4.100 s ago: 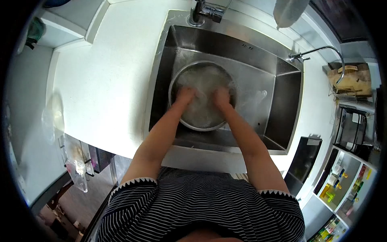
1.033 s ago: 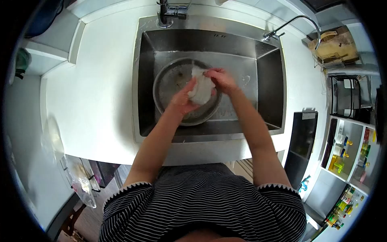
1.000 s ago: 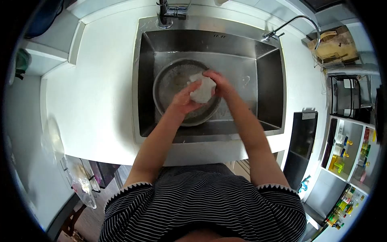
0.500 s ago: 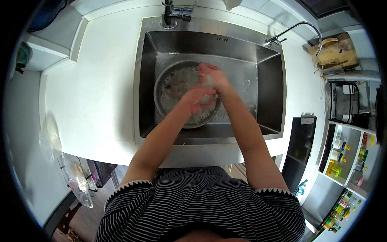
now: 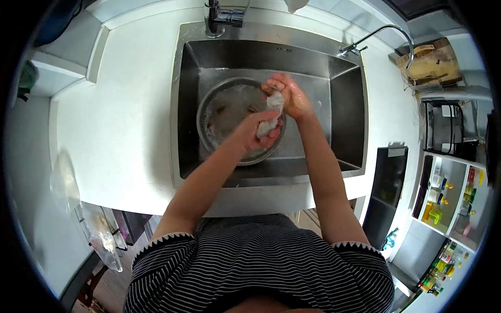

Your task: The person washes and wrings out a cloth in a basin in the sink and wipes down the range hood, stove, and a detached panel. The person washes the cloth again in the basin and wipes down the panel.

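A limp, whitish, cloth-like piece (image 5: 269, 127) is gripped in my left hand (image 5: 255, 133), over the right side of a round metal basin (image 5: 201, 122). Its upper end reaches up against my right hand (image 5: 293, 99), which is turned palm up with the fingers spread and partly curled. Both hands look wet. Murky water (image 5: 235, 112) with foam and a few brownish bits fills the basin. What the bits are is too unclear to tell.
The basin stands in a steel sink (image 5: 313, 146) with a tap (image 5: 214, 21) behind it and a thin curved spout (image 5: 383, 31) at the back right. White counter (image 5: 120, 120) lies left. Cutting boards (image 5: 430, 62) and a shelf of bottles (image 5: 443, 193) are at right.
My hands were together and blurred over the basin. Now the right hand has turned palm up and moved slightly right, and the whitish piece shows clearly in my left hand.
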{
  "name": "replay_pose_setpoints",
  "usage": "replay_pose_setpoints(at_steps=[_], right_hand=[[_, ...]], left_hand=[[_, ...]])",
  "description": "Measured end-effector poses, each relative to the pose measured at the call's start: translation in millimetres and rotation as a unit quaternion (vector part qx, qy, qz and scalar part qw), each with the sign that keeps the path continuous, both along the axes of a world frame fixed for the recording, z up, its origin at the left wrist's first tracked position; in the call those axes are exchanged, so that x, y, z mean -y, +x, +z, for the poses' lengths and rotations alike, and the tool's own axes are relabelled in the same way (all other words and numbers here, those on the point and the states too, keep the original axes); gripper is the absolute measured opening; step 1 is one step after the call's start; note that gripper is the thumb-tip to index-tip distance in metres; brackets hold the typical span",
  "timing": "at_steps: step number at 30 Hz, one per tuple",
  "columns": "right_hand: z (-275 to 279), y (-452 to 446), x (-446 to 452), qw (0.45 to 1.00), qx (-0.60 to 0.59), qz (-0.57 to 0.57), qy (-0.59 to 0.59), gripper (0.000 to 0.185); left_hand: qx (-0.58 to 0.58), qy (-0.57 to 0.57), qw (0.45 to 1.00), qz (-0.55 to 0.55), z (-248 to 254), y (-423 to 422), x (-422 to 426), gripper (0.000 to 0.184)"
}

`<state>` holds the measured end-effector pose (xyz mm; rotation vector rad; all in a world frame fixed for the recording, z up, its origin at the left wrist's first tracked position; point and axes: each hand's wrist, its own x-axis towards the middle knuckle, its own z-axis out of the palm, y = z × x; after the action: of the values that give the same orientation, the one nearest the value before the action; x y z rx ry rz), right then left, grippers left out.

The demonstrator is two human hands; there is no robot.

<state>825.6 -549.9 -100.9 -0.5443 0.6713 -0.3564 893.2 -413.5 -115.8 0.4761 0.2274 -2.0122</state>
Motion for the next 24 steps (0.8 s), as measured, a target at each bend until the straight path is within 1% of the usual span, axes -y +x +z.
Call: replay_pose_setpoints(at_steps=[1, 3, 6, 7, 8, 10, 12, 15, 16, 18, 19, 20, 21, 22, 23, 24], right_hand=[[6, -4, -9, 0.997, 0.08, 0.001, 0.009, 0.021], [14, -7, -29, 0.971, 0.236, 0.007, 0.03, 0.018], [36, -14, -21, 0.94, 0.319, 0.114, 0.04, 0.016], [47, -12, -20, 0.964, 0.236, 0.119, 0.026, 0.015], [46, -12, -18, 0.975, 0.187, 0.119, 0.007, 0.015], [36, -8, -15, 0.989, 0.088, 0.118, -0.029, 0.013], [16, -8, -16, 0.996, 0.022, 0.075, -0.031, 0.015], [-27, -3, -22, 0.993, -0.106, -0.019, -0.043, 0.019], [-42, -2, -23, 0.985, -0.153, -0.056, -0.049, 0.021], [-73, -4, -23, 0.986, -0.128, -0.102, -0.034, 0.024], [-84, -6, -25, 0.985, -0.117, -0.125, -0.025, 0.026], [-91, -5, -28, 0.977, -0.141, -0.156, -0.027, 0.026], [-92, -1, -30, 0.969, -0.162, -0.186, -0.029, 0.026], [-91, 0, -29, 0.958, -0.183, -0.217, -0.032, 0.026], [-89, -3, -26, 0.954, -0.214, -0.199, -0.064, 0.029], [-71, -5, -27, 0.948, -0.244, -0.18, -0.095, 0.033]], left_hand=[[-0.046, -0.065, 0.997, 0.022, 8, -6, 0, 0.027], [-0.141, -0.189, 0.969, 0.069, 22, -23, 1, 0.028], [-0.081, -0.262, 0.958, 0.082, 35, -26, -1, 0.024], [-0.027, -0.22, 0.974, 0.054, 30, -23, 0, 0.022], [0.028, -0.18, 0.983, 0.026, 19, -17, 2, 0.021], [0.144, -0.095, 0.985, -0.01, 20, -13, 6, 0.02], [0.262, -0.003, 0.965, -0.025, 23, -13, 6, 0.021], [0.404, 0.052, 0.911, -0.067, 2, -16, 11, 0.022], [0.499, 0.023, 0.864, -0.07, -16, -18, 13, 0.022], [0.669, -0.038, 0.739, -0.072, -58, -21, 16, 0.022], [0.737, -0.055, 0.663, -0.12, -73, -21, 19, 0.026], [0.796, -0.07, 0.578, -0.166, -86, -20, 22, 0.033], [0.845, -0.085, 0.484, -0.208, -82, -18, 24, 0.04], [0.866, -0.073, 0.452, -0.201, -77, -17, 25, 0.043], [0.885, -0.063, 0.418, -0.193, -72, -16, 26, 0.046], [0.903, -0.053, 0.384, -0.185, -58, -15, 28, 0.049]])
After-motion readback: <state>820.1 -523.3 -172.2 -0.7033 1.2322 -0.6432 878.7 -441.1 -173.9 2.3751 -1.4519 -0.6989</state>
